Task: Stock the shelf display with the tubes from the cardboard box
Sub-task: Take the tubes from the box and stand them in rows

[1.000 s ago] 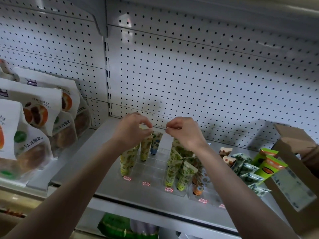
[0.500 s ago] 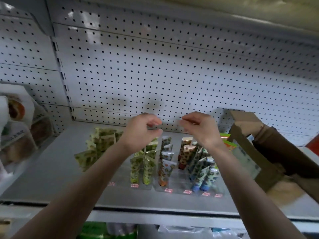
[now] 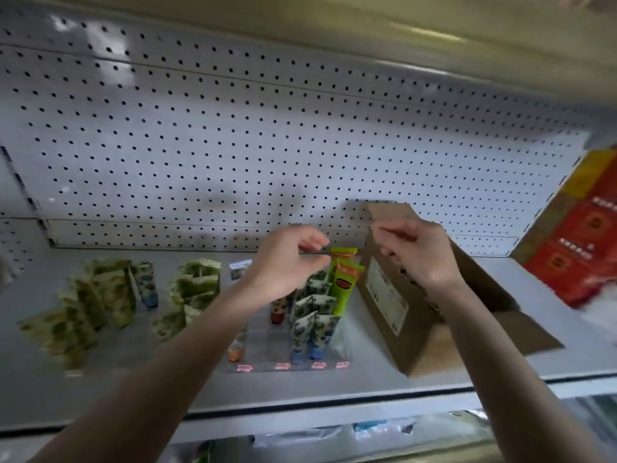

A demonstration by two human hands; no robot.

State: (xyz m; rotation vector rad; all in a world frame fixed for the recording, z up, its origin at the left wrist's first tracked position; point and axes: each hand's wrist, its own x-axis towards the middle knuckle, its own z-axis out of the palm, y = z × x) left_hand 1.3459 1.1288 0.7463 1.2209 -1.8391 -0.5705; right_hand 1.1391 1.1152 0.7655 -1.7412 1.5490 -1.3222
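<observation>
1. Tubes (image 3: 314, 325) stand cap-down in the clear rack (image 3: 263, 342), near the front edge of the shelf (image 3: 367, 385).
2. My left hand (image 3: 287, 265) hovers right above them, fingers loosely curled, holding nothing.
3. My right hand (image 3: 420, 252) is over the cardboard box (image 3: 387, 302) beside the rack, also loose and empty.
4. Pegboard (image 3: 233, 145) behind.

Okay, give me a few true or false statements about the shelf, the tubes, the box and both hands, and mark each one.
The cardboard box sits right of the clear tube display. True.
The left hand holds a tube. False: it holds nothing.
The bright green tubes stand beside the box. True.
The back wall is glass. False: it is white pegboard.
The right hand is raised by the box, empty. True.
</observation>
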